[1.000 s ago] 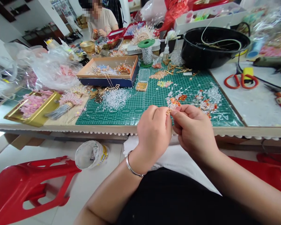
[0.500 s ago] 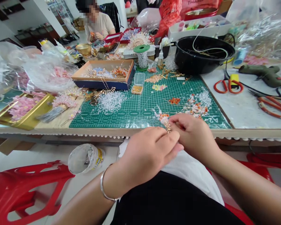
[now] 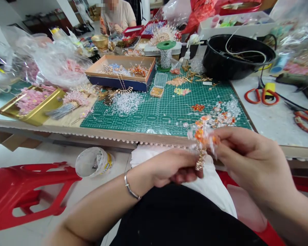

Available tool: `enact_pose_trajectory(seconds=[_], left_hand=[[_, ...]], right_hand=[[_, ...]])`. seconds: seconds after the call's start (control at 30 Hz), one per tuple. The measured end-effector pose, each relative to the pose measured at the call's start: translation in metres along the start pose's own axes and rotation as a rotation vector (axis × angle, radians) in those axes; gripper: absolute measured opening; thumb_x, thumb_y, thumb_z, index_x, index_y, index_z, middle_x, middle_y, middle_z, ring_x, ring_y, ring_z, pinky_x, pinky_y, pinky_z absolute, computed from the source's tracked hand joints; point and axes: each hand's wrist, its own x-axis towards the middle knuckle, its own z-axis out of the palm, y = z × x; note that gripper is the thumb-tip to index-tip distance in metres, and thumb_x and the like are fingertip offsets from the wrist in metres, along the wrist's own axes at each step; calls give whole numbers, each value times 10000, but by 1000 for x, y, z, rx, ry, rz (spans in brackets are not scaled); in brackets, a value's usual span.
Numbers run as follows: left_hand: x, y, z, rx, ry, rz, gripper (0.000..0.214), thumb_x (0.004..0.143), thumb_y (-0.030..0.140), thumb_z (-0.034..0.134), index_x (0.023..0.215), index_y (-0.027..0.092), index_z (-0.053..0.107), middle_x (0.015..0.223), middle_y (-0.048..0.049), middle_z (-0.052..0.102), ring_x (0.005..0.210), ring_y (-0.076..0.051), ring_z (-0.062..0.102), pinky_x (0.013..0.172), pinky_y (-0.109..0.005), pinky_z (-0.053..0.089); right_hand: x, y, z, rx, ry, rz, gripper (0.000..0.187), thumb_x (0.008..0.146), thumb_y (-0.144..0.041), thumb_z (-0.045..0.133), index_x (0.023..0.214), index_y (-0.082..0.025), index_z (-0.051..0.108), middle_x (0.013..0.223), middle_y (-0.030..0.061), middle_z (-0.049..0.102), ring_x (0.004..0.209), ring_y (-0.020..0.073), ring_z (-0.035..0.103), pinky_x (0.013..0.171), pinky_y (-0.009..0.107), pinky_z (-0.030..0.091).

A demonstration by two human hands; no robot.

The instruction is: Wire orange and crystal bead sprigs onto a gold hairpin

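Both my hands meet in front of my lap, below the table edge. My right hand [image 3: 248, 160] pinches a small beaded ornament [image 3: 202, 136] of orange and clear beads on a gold stem. My left hand [image 3: 174, 167], a silver bangle on its wrist, closes its fingers on the gold lower end of that stem. The ornament is slightly blurred. Behind it lies a green cutting mat [image 3: 164, 109] with loose clear beads [image 3: 127, 102] and orange bead clusters [image 3: 218, 118].
A brown box tray [image 3: 119, 70], a small bead case [image 3: 157, 87], a green-topped spool [image 3: 165, 54], a black basin [image 3: 236, 56], red scissors [image 3: 261, 95], a glue gun [image 3: 300, 82] and a gold tray [image 3: 30, 106] crowd the table. A red stool [image 3: 23, 194] and plastic tub [image 3: 92, 162] stand at left. Another person sits at the far end.
My hands have dropped from the mat edge toward my lap. The ornament is now lifted upright between them, the right hand has moved right, and the left hand has turned palm up under the stem.
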Motion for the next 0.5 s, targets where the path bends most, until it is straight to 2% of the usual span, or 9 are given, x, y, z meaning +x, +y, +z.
enact_pose_trajectory(seconds=[0.07,0.13,0.2,0.27,0.33,0.4,0.5], left_hand=[[-15,0,5,-71,-202,-53,244,875,325,567,820,151,730,636,-32,636,440,-74,423,383,-222,191],[-31,9,4,-100,-331,26,298,858,284,576,1046,182,783,882,-94,755,494,-81,486,395,-251,160],[-42,21,-1,-83,-287,127,407,889,227,547,1240,291,744,1152,-96,773,495,-69,481,416,-272,182],[-43,30,-9,-69,-170,253,474,873,156,550,1259,365,728,1261,-66,753,446,-49,424,415,-280,208],[-36,32,-16,-46,-58,322,448,841,104,577,1166,356,753,1228,-50,767,411,-34,363,413,-274,228],[-24,26,-20,-43,-6,284,352,824,75,601,1062,288,750,1103,-54,786,416,-28,401,413,-252,233],[-10,9,-15,-130,-85,124,142,844,157,660,972,214,682,777,-17,720,440,-56,527,395,-209,183]], right_hand=[[4,7,3,-145,53,-1,164,935,-351,599,853,-248,697,615,-6,626,579,175,598,541,303,460],[5,8,5,-167,-16,-11,149,904,-295,598,796,-248,690,619,0,647,566,170,598,517,294,430],[1,4,5,-162,-128,-35,185,899,-260,596,731,-251,672,645,4,674,569,160,612,524,282,444],[-6,-3,4,-141,-260,-68,234,919,-249,579,697,-248,653,645,2,676,560,150,611,529,270,463],[-13,-10,0,-128,-382,-67,262,951,-264,542,714,-245,654,644,-1,675,538,145,598,512,263,472],[-16,-15,-4,-80,-449,-29,299,979,-318,515,729,-250,666,625,-7,667,512,147,585,467,257,464],[-16,-16,-8,-24,-391,-16,320,1003,-371,521,766,-269,710,674,-4,706,557,156,633,475,251,483]])
